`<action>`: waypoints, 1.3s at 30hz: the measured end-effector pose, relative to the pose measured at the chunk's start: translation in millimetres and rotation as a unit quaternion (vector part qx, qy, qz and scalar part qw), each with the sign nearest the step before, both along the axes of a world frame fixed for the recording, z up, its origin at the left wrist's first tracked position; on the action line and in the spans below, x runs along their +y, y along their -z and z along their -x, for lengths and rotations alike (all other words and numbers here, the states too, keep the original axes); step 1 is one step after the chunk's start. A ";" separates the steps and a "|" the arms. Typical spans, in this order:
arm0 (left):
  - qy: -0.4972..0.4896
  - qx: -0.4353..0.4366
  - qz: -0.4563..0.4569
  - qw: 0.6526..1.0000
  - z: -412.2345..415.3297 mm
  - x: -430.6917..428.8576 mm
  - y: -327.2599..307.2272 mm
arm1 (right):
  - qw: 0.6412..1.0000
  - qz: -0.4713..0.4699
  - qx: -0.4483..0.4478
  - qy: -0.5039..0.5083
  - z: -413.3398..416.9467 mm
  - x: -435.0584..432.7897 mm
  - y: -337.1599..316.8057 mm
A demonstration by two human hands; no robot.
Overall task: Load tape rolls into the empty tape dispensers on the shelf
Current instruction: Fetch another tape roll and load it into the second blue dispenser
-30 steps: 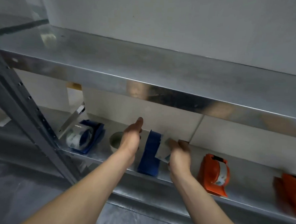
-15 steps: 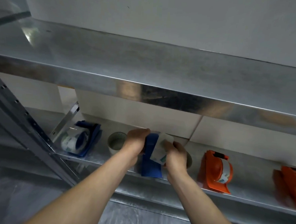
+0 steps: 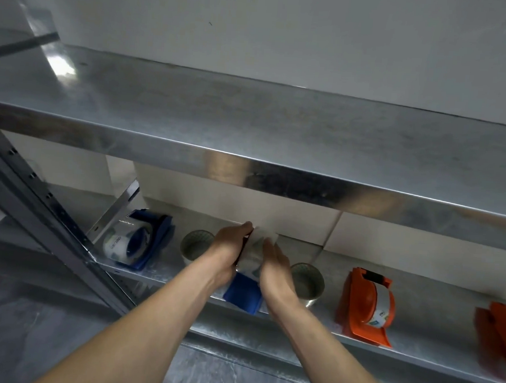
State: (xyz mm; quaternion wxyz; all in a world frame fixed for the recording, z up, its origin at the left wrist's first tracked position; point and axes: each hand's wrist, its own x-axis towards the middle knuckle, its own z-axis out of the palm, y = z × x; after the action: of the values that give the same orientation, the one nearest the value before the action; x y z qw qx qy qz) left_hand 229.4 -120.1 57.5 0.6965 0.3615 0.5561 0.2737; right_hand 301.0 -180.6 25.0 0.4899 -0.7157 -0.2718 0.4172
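The upper shelf point(image 3: 250, 117) and lower shelf point(image 3: 432, 338) are galvanised sheet metal, mottled grey with a dull sheen. The upper one's front lip is brighter and mirrors blurred shapes. The post point(image 3: 51, 226) is grey perforated metal. The blue dispenser point(image 3: 244, 296) looks like matt plastic, the orange dispenser point(image 3: 357, 304) like smooth, slightly glossy plastic. The held roll point(image 3: 255, 250) and the loose rolls point(image 3: 307, 280) are clear, shiny film. The wall point(image 3: 285, 30) is matt white. The floor point(image 3: 15, 330) is grey, veined and faintly glossy.

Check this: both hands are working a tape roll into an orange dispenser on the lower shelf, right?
No: the head view shows a blue dispenser, not orange. The left hand grips it; the right hand holds a tape roll against it.
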 end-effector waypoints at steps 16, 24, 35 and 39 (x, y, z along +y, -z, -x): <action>0.088 0.065 -0.106 0.988 13.7 6.2 31.8 | 1.000 0.004 -0.025 0.011 -2.9 -7.5 9.7; 0.176 0.068 -0.061 0.980 35.7 -4.7 82.3 | 0.997 0.060 -0.013 0.053 16.6 -32.4 40.5; 0.185 0.188 -0.096 0.960 21.2 0.4 57.3 | 0.987 0.138 0.022 0.081 11.4 -12.5 29.7; 0.187 0.120 -0.036 0.974 26.1 2.6 55.2 | 0.983 0.128 0.105 0.083 6.0 -13.5 31.9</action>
State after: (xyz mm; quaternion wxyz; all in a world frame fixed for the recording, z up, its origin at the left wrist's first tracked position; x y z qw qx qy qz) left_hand 203.4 -117.5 2.2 0.6498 0.5141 0.5483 0.1131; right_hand 295.1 -194.2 -6.9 0.4530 -0.7448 -0.1032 0.4790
